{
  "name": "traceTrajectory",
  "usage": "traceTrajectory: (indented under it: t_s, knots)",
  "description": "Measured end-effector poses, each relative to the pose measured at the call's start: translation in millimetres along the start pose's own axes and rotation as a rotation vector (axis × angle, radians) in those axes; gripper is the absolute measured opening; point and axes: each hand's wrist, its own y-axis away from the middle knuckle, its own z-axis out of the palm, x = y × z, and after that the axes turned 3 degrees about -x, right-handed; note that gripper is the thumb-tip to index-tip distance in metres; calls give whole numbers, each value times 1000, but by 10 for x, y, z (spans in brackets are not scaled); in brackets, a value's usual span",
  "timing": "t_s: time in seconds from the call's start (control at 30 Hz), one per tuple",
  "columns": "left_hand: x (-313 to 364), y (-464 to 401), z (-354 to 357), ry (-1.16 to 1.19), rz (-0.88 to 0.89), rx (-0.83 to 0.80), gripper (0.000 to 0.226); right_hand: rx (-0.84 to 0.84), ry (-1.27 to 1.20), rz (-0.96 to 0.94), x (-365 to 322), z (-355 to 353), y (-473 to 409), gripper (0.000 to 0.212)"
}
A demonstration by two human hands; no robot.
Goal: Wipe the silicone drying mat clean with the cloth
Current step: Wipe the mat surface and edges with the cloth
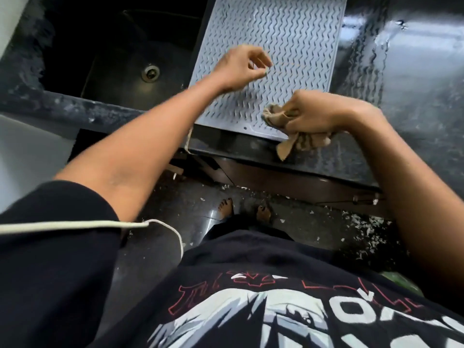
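A grey silicone drying mat [283, 38] with wavy ridges lies on the black counter, running away from me. My right hand [316, 114] is closed around a bunched tan cloth [278, 114] at the mat's near right corner, and a loose end of the cloth hangs over the counter's front edge. My left hand [238, 69] hovers over the near left part of the mat, fingers loosely curled with thumb and fingertip pinched close together. I cannot make out whether anything sits between them.
A black sink [120, 69] with a metal drain [150, 72] lies directly left of the mat. Wet, glossy black counter [401, 71] stretches to the right. Below the counter edge are a dark floor strewn with white scraps and my bare feet [226, 209].
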Motion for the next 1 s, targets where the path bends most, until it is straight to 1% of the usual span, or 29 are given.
traceTrajectory:
  t_s: [0.07, 0.1, 0.17, 0.23, 0.27, 0.3, 0.37, 0.43, 0.47, 0.53, 0.63, 0.7, 0.73, 0.8, 0.9, 1.0]
  knots:
    - [-137, 4, -226, 52, -117, -86, 23, 12, 56, -134, -229, 52, -326, 17]
    - [-206, -1, -313, 38, -177, -142, 23, 36, 127, -161, -362, 104, -520, 22]
    - [-364, 11, -436, -9, -276, -227, 25, 46, 344, -184, -667, 206, -889, 50]
    - [-480, 30, -466, -24, -318, -236, 27, 40, 557, -203, -898, 285, -1121, 72]
    - [-527, 47, -460, -27, -326, -216, 26, 51, 626, -223, -962, 318, -1188, 77]
    - [-560, 59, -446, -23, -329, -195, 25, 69, 666, -240, -978, 344, -1221, 78]
    - [-610, 80, -422, 10, -341, -167, 24, 84, 680, -259, -950, 378, -1223, 74]
    - [-629, 84, -404, 5, -341, -153, 27, 35, 639, -253, -883, 360, -1178, 66]
    - [-628, 80, -402, -1, -339, -159, 27, 2, 609, -234, -833, 320, -1140, 57]
    - [-605, 70, -403, 0, -332, -194, 29, -62, 578, -188, -673, 197, -1030, 30]
    - [-578, 41, -424, 1, -334, -237, 31, -177, 584, -110, -327, 28, -802, 16]
    - [-576, 31, -433, -6, -335, -237, 32, -228, 617, -60, -126, -17, -638, 23]
    - [-575, 27, -429, -9, -334, -238, 32, -244, 629, -41, -33, -11, -563, 22]
    - [-584, 26, -427, -17, -334, -233, 32, -249, 639, -11, 133, 17, -440, 13]
    - [-596, 32, -420, -19, -339, -222, 32, -300, 671, 69, 288, 24, -257, 19]
    - [-594, 40, -409, -17, -335, -214, 33, -369, 715, 118, 334, 9, -131, 13]
